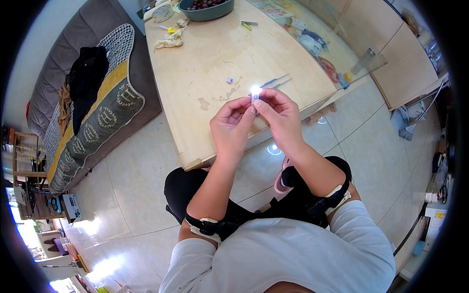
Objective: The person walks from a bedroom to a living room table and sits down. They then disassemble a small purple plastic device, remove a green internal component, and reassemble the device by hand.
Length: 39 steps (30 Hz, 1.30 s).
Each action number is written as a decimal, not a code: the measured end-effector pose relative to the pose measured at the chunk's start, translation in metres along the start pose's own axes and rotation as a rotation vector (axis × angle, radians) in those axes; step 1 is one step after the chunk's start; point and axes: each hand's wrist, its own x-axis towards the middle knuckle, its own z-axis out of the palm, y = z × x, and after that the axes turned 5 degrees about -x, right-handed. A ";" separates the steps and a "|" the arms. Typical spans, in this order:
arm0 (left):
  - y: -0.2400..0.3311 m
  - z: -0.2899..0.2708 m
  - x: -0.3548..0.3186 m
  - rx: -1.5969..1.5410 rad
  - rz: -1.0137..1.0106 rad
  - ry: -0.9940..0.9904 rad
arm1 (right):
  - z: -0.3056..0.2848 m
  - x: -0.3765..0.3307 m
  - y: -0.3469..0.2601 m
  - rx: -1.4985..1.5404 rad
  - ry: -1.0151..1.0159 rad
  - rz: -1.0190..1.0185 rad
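Observation:
In front of me, over the near part of the wooden table, I hold a small pale lilac light (255, 97) upright, its top end glowing bright white. My left hand (233, 122) pinches it from the left with thumb and fingers. From the other side my right hand (279, 117) grips it too, thumb pressed on its front. Just past my right fingers, blue tweezers (276, 81) lie on the tabletop with their tips pointing right. A little purple cap (229, 80) rests on the table beyond my left hand. My fingers cover the lower part of the light.
At the table's (195, 73) far end stand a grey-green bowl (207, 13) of dark round fruit, nail clippers (249, 23) and crumpled pale cloths (169, 42). A glass panel (361, 29) borders the right side. A covered sofa (97, 117) stands left.

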 end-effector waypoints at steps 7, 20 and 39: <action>-0.001 -0.001 0.000 -0.021 0.007 0.008 | 0.001 0.001 -0.002 -0.002 -0.008 0.048; -0.002 0.003 0.001 0.029 -0.018 0.031 | 0.005 0.001 -0.009 0.278 0.041 0.307; -0.002 0.003 0.002 0.048 -0.013 0.055 | 0.006 0.003 -0.006 0.316 0.037 0.300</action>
